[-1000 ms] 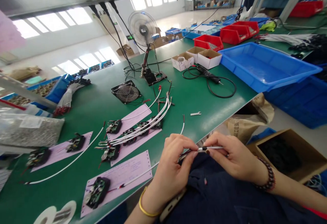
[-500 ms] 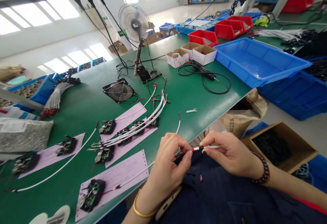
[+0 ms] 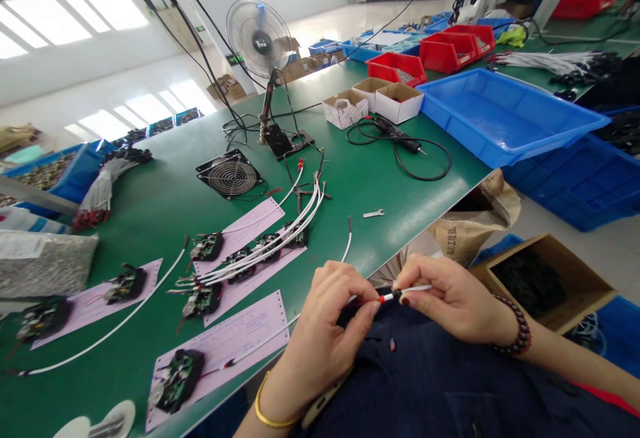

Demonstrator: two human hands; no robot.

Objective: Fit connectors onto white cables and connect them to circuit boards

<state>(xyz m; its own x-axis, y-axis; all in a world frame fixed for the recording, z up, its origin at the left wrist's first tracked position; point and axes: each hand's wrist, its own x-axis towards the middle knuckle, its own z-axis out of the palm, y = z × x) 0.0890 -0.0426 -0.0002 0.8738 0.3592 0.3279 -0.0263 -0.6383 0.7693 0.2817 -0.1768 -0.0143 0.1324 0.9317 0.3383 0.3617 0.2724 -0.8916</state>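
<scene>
Both my hands hold one white cable [image 3: 417, 288] over my lap, just off the table's front edge. My left hand [image 3: 340, 318] pinches it beside a red band near its end; the very tip is hidden behind my fingers. With thumb and forefinger, my right hand [image 3: 440, 298] grips the cable at a black sleeve, close to my left fingertips. Left of my hands, a circuit board in a black housing [image 3: 177, 378] lies on a pink paper sheet [image 3: 240, 331], with a cable leading from it toward my left wrist.
Several more boards and a bundle of white cables [image 3: 305, 221] lie on the green table [image 3: 400, 205]. A small wrench [image 3: 373, 213], a square fan [image 3: 230, 175], a soldering iron stand [image 3: 283, 141] and a black electric screwdriver [image 3: 400, 135] are farther back. A blue tray [image 3: 510, 115] overhangs the right edge.
My hands have shifted very slightly along with the cable, still pinching it close together. The view has tilted a little; the things on the table stay put.
</scene>
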